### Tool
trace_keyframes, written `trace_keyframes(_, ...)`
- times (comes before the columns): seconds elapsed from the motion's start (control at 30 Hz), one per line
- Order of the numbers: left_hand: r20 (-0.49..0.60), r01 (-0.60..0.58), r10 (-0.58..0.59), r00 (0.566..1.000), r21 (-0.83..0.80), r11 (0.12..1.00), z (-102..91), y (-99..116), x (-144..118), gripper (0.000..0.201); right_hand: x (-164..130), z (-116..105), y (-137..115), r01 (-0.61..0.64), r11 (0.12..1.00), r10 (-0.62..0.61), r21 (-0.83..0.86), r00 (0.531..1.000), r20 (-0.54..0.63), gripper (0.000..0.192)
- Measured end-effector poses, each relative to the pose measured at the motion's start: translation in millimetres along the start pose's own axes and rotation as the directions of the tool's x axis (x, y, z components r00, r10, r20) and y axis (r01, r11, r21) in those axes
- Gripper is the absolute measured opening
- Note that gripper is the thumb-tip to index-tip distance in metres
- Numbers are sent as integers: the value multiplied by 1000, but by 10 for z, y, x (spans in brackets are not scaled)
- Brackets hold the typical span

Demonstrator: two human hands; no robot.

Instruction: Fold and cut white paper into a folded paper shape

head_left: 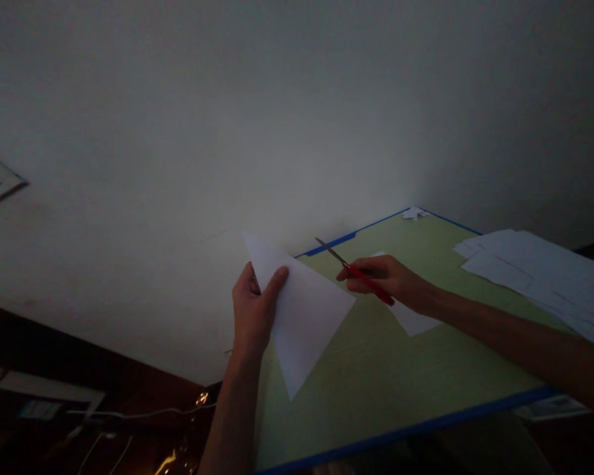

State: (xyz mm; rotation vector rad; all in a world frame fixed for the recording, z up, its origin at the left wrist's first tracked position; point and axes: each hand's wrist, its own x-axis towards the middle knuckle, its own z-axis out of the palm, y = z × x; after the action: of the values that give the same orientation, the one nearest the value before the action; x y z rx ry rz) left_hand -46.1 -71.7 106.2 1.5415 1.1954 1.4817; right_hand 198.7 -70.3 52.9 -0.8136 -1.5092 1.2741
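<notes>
My left hand (254, 310) holds a white paper folded into a triangle (301, 316) up above the green board (376, 382), thumb on its near face. My right hand (391, 280) grips red-handled scissors (356, 270), their metal blades pointing up and left toward the wall, a short way right of the triangle's edge. A second white paper piece (413, 320) lies on the board under my right wrist.
The green board has a blue border (426, 425) and stands against a pale wall. A spread of white sheets (539, 274) covers its right side. Small paper scraps (413, 212) lie at the far corner. Cables (129, 415) run over the dark surface at lower left.
</notes>
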Motion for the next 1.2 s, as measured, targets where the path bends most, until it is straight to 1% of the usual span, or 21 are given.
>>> trace_keyframes(0.07, 1, 7, -7, 1000, -3, 1000, 0, -11, 10, 41, -2, 39, 38, -6, 999, 6, 36, 1000, 19, 36)
trace_keyframes(0.17, 11, 30, -30, 999, -7, 1000, 12, -30, 15, 45, 5, 81, 96, -9, 999, 8, 32, 1000, 24, 34)
trace_keyframes(0.23, 17, 56, -55, 998, -14, 998, 17, -45, 21, 47, 17, 90, 112, -4, 1000, 5, 31, 1000, -9, 33)
trace_keyframes(0.3, 24, 87, -86, 996, -57, 995, 17, -63, 32, 47, 28, 91, 99, 12, 999, -9, 39, 998, -58, 31)
trace_keyframes(0.37, 64, 135, -127, 990, -129, 982, 14, -80, 44, 48, 35, 88, 68, 32, 999, -28, 38, 993, -111, 30)
trace_keyframes(0.43, 145, 192, -167, 975, -181, 965, 15, -99, 50, 50, 39, 85, 42, 49, 998, -43, 34, 986, -160, 30)
trace_keyframes(0.5, 215, 243, -204, 955, -175, 954, 21, -122, 44, 50, 44, 81, 40, 60, 998, -52, 36, 980, -193, 31)
trace_keyframes(0.53, 227, 258, -220, 949, -153, 954, 26, -136, 38, 49, 48, 80, 50, 66, 997, -58, 33, 978, -199, 31)
trace_keyframes(0.57, 221, 266, -234, 947, -124, 956, 30, -150, 32, 48, 54, 78, 66, 72, 997, -66, 21, 978, -200, 31)
trace_keyframes(0.63, 175, 260, -245, 954, -66, 963, 32, -172, 22, 46, 67, 73, 104, 72, 997, -74, -17, 978, -193, 31)
trace_keyframes(0.7, 129, 233, -228, 965, -28, 972, 18, -177, 21, 45, 79, 63, 136, 57, 998, -61, -29, 982, -179, 33)
trace_keyframes(0.77, 97, 201, -199, 975, -8, 980, -14, -164, 31, 44, 85, 45, 150, 22, 1000, -23, -4, 988, -152, 36)
trace_keyframes(0.87, 67, 153, -154, 986, 13, 988, -78, -129, 53, 43, 81, -3, 153, -41, 999, 41, 1, 998, -41, 39)
trace_keyframes(0.93, 50, 129, -130, 990, 23, 991, -116, -109, 66, 43, 76, -40, 165, -72, 997, 73, -30, 996, 51, 43)
trace_keyframes(1.0, 28, 104, -105, 994, 40, 994, -142, -97, 77, 44, 74, -72, 196, -86, 996, 90, -35, 991, 103, 48)
trace_keyframes(1.1, -4, 74, -74, 997, 79, 994, -157, -88, 89, 45, 83, -103, 258, -101, 995, 101, -7, 990, 101, 50)
trace_keyframes(1.2, -16, 64, -62, 998, 101, 993, -148, -78, 91, 45, 93, -117, 296, -145, 989, 146, -15, 986, 85, 51)
